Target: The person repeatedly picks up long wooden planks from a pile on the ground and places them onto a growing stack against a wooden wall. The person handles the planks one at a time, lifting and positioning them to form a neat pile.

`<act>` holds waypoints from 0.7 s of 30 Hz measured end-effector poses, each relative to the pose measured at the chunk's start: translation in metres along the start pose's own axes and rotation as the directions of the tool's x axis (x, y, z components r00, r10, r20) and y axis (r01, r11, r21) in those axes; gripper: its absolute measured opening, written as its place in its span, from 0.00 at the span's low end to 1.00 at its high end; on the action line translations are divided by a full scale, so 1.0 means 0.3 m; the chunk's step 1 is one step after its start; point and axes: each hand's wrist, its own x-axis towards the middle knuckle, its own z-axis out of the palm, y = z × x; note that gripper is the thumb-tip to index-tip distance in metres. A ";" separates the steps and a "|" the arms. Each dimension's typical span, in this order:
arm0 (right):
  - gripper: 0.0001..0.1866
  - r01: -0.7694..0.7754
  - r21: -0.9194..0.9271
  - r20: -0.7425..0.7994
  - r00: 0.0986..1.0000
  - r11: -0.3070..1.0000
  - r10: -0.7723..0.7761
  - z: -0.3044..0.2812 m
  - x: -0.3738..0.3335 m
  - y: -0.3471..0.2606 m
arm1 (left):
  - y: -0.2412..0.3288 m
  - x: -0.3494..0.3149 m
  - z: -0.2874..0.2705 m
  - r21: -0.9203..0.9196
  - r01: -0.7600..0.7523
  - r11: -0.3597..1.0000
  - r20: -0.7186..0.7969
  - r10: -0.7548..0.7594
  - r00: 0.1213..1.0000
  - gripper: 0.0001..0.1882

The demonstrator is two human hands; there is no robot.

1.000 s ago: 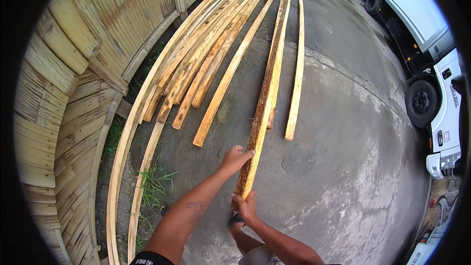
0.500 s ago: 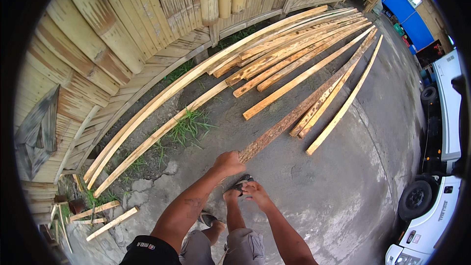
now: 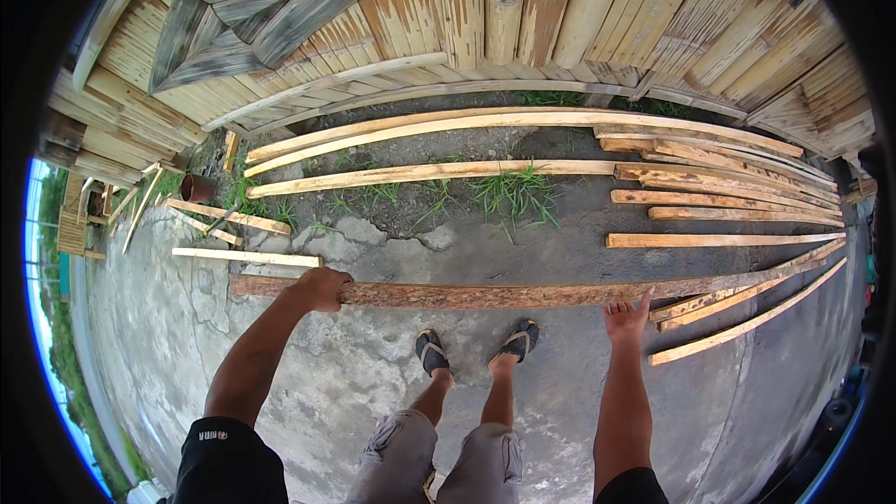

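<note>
A long rough-faced wooden plank (image 3: 485, 295), brown with bark-like texture, runs crosswise in front of my feet. My left hand (image 3: 319, 289) is closed around it toward its left end, which sticks out past the fist. Against the plank's near lower edge, further right, my right hand (image 3: 625, 319) holds it with the thumb raised and the fingertips partly hidden by the wood. The plank's far right end reaches the loose pale lumber pieces (image 3: 719, 310) lying on the ground.
Several sawn lumber lengths (image 3: 728, 240) lie on the concrete at right. Longer strips (image 3: 429, 173) stretch along the bamboo wall (image 3: 504, 9), with grass tufts (image 3: 516, 191) beside them. Short offcuts (image 3: 247, 257) and a brown pot (image 3: 196, 189) are at left. My sandalled feet (image 3: 432, 352) stand below the plank.
My view has swung left. The plank now lies crosswise before me instead of pointing away. My left hand holds it further from its end; my right hand, free before, now holds it too.
</note>
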 end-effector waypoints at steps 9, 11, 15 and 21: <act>0.07 -0.063 0.094 -0.122 0.990 0.994 0.075 -0.024 0.025 0.487 | 0.264 0.252 -0.097 0.045 -0.044 0.998 0.317 0.027 0.948 0.59; 0.10 -0.132 0.046 -0.284 0.949 0.990 0.140 -0.012 -0.089 0.585 | 0.631 0.470 -0.085 -0.118 -0.281 0.953 0.163 0.297 0.941 0.55; 0.12 -0.182 0.107 -0.033 0.982 0.978 0.186 0.076 -0.320 0.768 | 1.374 0.709 0.004 -0.222 -0.482 0.848 0.100 0.512 0.853 0.56; 0.21 -0.329 -0.541 0.162 0.862 0.774 0.480 0.105 -0.405 0.783 | 1.511 0.731 0.158 -0.149 -0.300 0.942 0.103 0.316 0.943 0.32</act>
